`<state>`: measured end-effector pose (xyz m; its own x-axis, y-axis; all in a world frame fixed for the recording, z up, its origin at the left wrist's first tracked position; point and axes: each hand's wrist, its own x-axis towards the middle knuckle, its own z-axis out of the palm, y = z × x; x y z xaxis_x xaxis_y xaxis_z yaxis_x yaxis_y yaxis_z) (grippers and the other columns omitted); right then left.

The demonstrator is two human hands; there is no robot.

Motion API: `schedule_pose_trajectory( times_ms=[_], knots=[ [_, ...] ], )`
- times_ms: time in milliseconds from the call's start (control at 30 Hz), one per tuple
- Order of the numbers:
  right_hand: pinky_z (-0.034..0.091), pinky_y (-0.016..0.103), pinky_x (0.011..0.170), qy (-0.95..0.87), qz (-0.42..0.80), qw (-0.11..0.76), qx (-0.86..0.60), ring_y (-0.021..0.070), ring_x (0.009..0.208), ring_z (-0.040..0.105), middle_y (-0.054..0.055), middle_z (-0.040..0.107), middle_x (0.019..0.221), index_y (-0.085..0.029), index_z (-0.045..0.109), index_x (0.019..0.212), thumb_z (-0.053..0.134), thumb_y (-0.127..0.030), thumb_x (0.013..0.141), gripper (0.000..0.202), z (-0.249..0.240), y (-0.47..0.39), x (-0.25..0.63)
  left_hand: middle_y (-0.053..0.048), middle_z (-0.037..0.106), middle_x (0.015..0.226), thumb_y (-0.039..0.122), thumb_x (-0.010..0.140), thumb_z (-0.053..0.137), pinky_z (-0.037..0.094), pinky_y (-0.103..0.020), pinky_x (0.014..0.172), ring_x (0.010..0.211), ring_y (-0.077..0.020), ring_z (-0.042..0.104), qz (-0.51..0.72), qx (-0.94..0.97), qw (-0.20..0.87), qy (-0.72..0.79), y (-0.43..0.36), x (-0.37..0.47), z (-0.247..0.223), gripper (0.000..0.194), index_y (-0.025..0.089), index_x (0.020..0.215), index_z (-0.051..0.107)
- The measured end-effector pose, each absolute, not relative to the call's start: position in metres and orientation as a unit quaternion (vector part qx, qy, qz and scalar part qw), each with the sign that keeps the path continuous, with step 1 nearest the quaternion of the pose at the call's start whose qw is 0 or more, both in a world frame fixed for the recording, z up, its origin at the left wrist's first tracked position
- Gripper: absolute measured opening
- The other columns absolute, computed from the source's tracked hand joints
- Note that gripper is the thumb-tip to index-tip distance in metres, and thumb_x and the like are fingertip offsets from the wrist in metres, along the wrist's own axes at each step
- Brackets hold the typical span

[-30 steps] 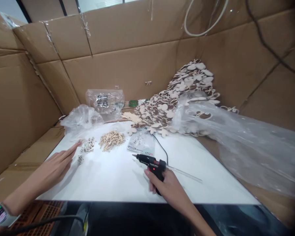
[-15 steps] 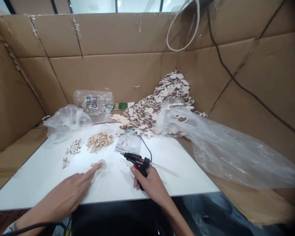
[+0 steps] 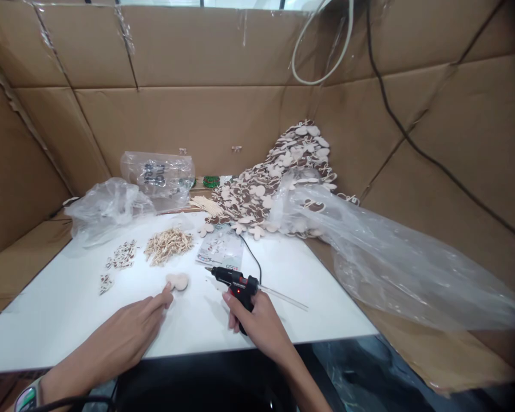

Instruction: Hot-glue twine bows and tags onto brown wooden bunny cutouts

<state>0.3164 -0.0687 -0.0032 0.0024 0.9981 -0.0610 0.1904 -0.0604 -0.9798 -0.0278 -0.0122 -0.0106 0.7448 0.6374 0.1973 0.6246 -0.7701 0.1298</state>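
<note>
My right hand (image 3: 253, 317) is wrapped round the grip of a black hot glue gun (image 3: 236, 281). Its nozzle points left, a red light glows on the body, and a clear glue stick juts from the back. On the white table lies a small pale, rounded cutout (image 3: 179, 281), left of the nozzle and apart from it. My left hand (image 3: 143, 323) rests on the tabletop with its index finger stretched out, the fingertip touching the cutout's near-left edge. The other fingers of that hand are partly hidden.
A heap of thin pale strips (image 3: 168, 246) and small patterned pieces (image 3: 123, 255) lie at left. Behind the gun is a printed plastic packet (image 3: 220, 247). Brown-and-cream cutouts (image 3: 260, 197) are piled at the back, beside clear plastic sheeting (image 3: 369, 246). Cardboard walls (image 3: 189, 114) surround the table.
My left fingertip has drawn back from on top of the cutout to its edge, so more of the piece shows. The glue gun stays nearly still in my right hand. The view has tilted down slightly.
</note>
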Motion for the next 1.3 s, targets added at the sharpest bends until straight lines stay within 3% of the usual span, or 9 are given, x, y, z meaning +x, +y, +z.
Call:
schedule_pose_trajectory(
  times_ms=[167,333,500,833,1133,1300],
  knots=[
    [0.057,0.034,0.077,-0.53,0.466,0.428,-0.565,0.0233,0.066,0.074,0.003,0.077,0.068,-0.022,0.073,0.085,0.068,-0.061,0.11,0.047,-0.004,-0.069,0.317,-0.008,0.078,0.162,0.039,0.123,0.043,0.072,-0.042,0.113,0.132,-0.0317,0.086,0.122,0.929,0.007,0.35,0.0,-0.032,-0.008,0.045,0.031,0.151,0.077],
    [0.056,0.035,0.076,-0.533,0.465,0.425,-0.565,0.0236,0.067,0.074,0.004,0.077,0.068,-0.022,0.073,0.085,0.067,-0.061,0.111,0.048,-0.004,-0.07,0.318,-0.011,0.08,0.145,0.054,0.124,0.043,0.074,-0.038,0.088,0.113,-0.0307,0.089,0.138,0.911,0.011,0.388,0.021,-0.025,0.005,0.045,0.027,0.13,0.079],
    [0.056,0.035,0.076,-0.537,0.466,0.419,-0.565,0.0238,0.069,0.073,0.005,0.077,0.07,-0.022,0.073,0.084,0.066,-0.064,0.112,0.051,-0.006,-0.07,0.319,-0.013,0.08,0.145,0.067,0.12,0.053,0.071,-0.041,0.102,0.126,-0.0336,0.084,0.166,0.915,0.016,0.368,0.041,-0.005,0.0,0.05,0.024,0.124,0.08],
    [0.057,0.036,0.079,-0.527,0.475,0.406,-0.576,0.0247,0.071,0.073,0.004,0.075,0.071,-0.023,0.072,0.081,0.065,-0.064,0.112,0.052,-0.008,-0.073,0.319,-0.011,0.086,0.127,0.056,0.124,0.047,0.067,-0.042,0.095,0.109,-0.0294,0.082,0.179,0.922,0.021,0.342,0.063,0.017,-0.01,0.047,0.023,0.12,0.081],
    [0.055,0.037,0.078,-0.526,0.473,0.39,-0.59,0.0253,0.072,0.072,0.005,0.074,0.071,-0.024,0.07,0.08,0.065,-0.067,0.109,0.052,-0.001,-0.073,0.318,-0.01,0.086,0.14,0.061,0.127,0.042,0.068,-0.042,0.108,0.126,-0.0315,0.084,0.229,0.906,0.048,0.353,0.059,0.017,-0.011,0.057,0.026,0.135,0.087],
    [0.055,0.038,0.078,-0.527,0.47,0.383,-0.595,0.0255,0.072,0.072,0.005,0.075,0.072,-0.024,0.07,0.081,0.063,-0.068,0.108,0.053,0.001,-0.074,0.318,-0.007,0.085,0.141,0.06,0.127,0.043,0.068,-0.034,0.097,0.118,-0.0262,0.086,0.238,0.897,0.09,0.362,0.059,0.016,-0.005,0.056,0.027,0.131,0.088]
  ],
)
